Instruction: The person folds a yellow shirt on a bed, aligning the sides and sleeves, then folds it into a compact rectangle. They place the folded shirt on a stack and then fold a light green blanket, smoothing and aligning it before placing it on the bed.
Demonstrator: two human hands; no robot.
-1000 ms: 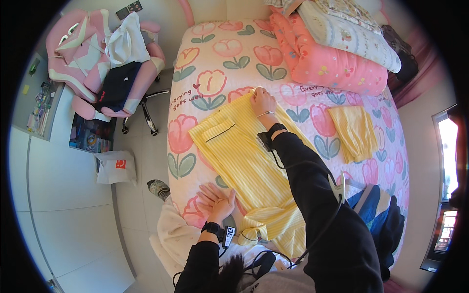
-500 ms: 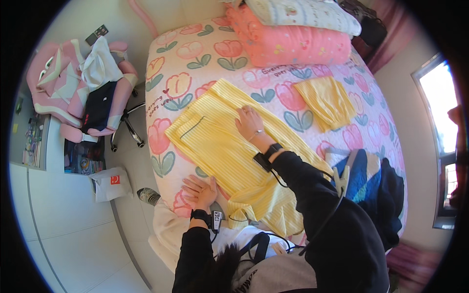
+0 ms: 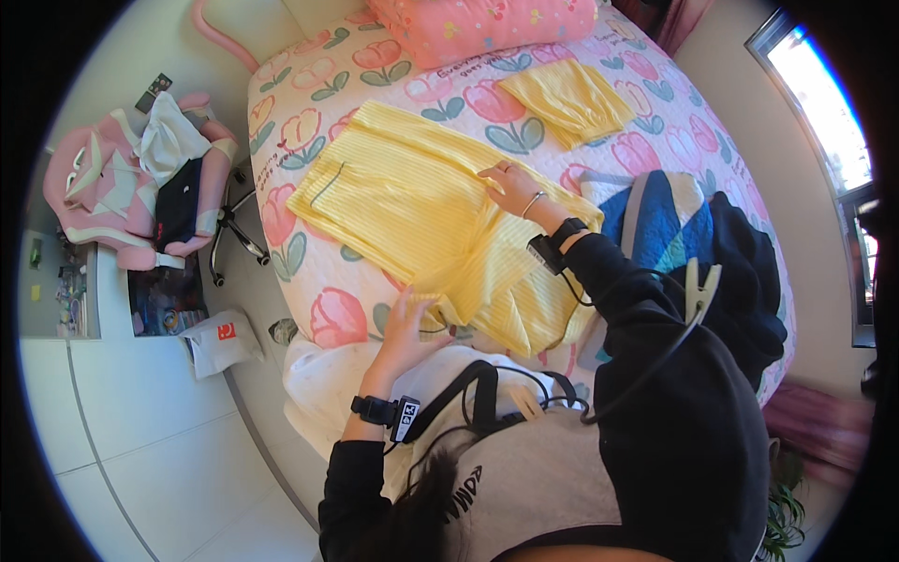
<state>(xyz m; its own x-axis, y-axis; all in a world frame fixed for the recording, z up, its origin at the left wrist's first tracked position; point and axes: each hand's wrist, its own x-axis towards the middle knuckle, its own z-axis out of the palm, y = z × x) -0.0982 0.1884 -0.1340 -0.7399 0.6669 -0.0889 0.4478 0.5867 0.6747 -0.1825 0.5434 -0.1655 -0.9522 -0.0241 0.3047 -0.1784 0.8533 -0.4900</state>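
Note:
A yellow striped pajama top [image 3: 393, 197] with dark piping lies spread at a slant over the tulip-print bedspread [image 3: 337, 314]. My right hand [image 3: 517, 190], coming in from the right, pinches its cloth near the far long edge, where creases run toward the fingers. At the near edge, my left hand [image 3: 405, 335] has thumb and fingers closed on a bunched, sleeve-like part of the same top. Folds cover some of the left fingertips. Both wrists carry black straps with small devices.
Farther right lies a folded yellow striped garment [image 3: 569, 101]. A pink quilt [image 3: 487, 28] rests at the bed's far end. Blue patterned cloth [image 3: 667, 220] and a black garment [image 3: 749, 272] lie by my right arm. A pink chair [image 3: 103, 187] and white bag [image 3: 220, 345] stand left.
My left hand has moved from lying flat on the bedspread to gripping the top's near edge. The right hand has gone from resting flat to pinching cloth. The view has shifted.

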